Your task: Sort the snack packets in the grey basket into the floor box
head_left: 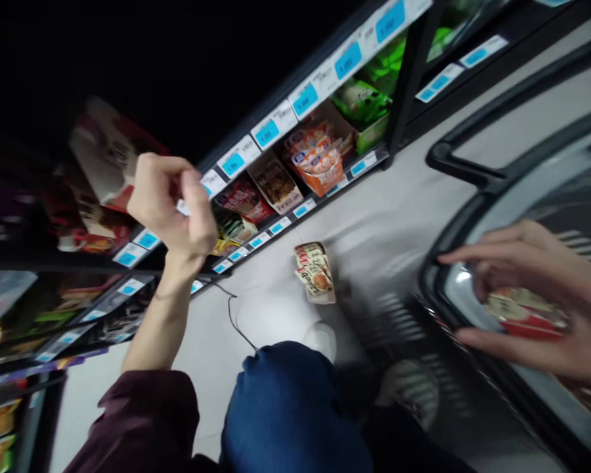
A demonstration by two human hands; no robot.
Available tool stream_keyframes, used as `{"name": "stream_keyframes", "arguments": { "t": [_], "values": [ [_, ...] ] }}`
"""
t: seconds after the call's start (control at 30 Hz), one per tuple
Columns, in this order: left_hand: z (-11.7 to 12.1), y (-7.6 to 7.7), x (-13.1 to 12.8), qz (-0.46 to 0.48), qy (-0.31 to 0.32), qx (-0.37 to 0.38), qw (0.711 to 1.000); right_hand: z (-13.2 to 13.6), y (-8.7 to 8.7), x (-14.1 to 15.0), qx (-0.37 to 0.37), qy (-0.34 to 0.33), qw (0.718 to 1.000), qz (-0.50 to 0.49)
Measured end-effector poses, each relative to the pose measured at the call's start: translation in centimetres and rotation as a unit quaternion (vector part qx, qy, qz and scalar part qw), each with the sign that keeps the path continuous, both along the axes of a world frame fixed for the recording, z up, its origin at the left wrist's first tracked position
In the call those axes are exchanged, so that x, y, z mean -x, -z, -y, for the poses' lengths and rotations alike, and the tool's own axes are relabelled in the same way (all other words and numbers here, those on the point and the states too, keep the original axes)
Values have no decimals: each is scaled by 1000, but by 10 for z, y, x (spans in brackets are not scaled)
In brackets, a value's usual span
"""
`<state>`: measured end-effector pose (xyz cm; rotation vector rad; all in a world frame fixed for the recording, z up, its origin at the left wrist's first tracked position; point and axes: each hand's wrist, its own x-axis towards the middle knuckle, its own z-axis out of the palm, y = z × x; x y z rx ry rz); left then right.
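Observation:
My left hand (pixel 175 203) is raised in front of the shelf's label strip, its fingers curled in with the thumb alongside. Whatever it may grip is hidden. On the right, my right hand (pixel 536 302) hangs over the rim of a shopping basket (pixel 453 269), thumb and fingers apart. Beneath its palm lies a red and cream package (pixel 526 312), which it does not appear to grip. A small open box of cream-coloured packets (pixel 316 272) stands on the floor between my hands.
The lower shelf carries a box of orange packets (pixel 320 161), a box of brown packets (pixel 276 184) and green bags (pixel 362 102). A thin black cable (pixel 234 315) trails over the floor. My blue-clad knee (pixel 290 407) fills the bottom middle. The basket handle (pixel 473 174) extends at right.

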<state>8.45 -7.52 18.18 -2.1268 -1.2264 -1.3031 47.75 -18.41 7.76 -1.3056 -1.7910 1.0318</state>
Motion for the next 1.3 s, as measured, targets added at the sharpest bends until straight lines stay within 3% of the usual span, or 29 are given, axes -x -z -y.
{"name": "stream_keyframes", "arguments": {
  "t": [0.1,0.2,0.27,0.33,0.4,0.5,0.6,0.67,0.7,0.77,0.83,0.9,1.0,1.13,1.3],
  "values": [
    [3,20,-69,-92,207,55,973,-23,-10,2,-31,-103,994,9],
    [0,31,-132,-165,397,95,898,-47,-20,8,-75,-146,986,26],
    [-1,40,-162,-178,479,78,856,-59,-27,12,-89,-196,976,35],
    [3,54,-180,-158,516,93,837,-67,-31,16,-112,-246,962,49],
    [9,71,-187,-115,509,123,844,-73,-33,18,-103,-265,958,23],
    [21,89,-184,-60,455,104,882,-80,-31,14,-83,-298,951,-5],
    [36,92,-181,-52,405,72,910,-87,-19,-2,48,-350,926,-136],
    [46,89,-183,-48,388,66,918,-93,-3,-16,143,-328,916,-180],
    [50,88,-184,-45,385,67,919,-95,7,-23,173,-295,930,-131],
    [57,87,-186,-45,386,66,919,-101,31,-35,220,-213,948,84],
    [61,88,-187,-52,383,64,920,-104,55,-43,258,-151,902,312],
    [63,88,-187,-56,375,57,924,-105,79,-48,272,-122,856,422],
    [63,86,-186,-61,361,45,929,-97,105,-56,254,-109,824,495],
    [61,82,-187,-69,359,23,931,-78,121,-64,216,-103,802,547],
    [58,86,-186,-66,358,16,931,-68,133,-69,181,-94,819,536]
  ]
}}
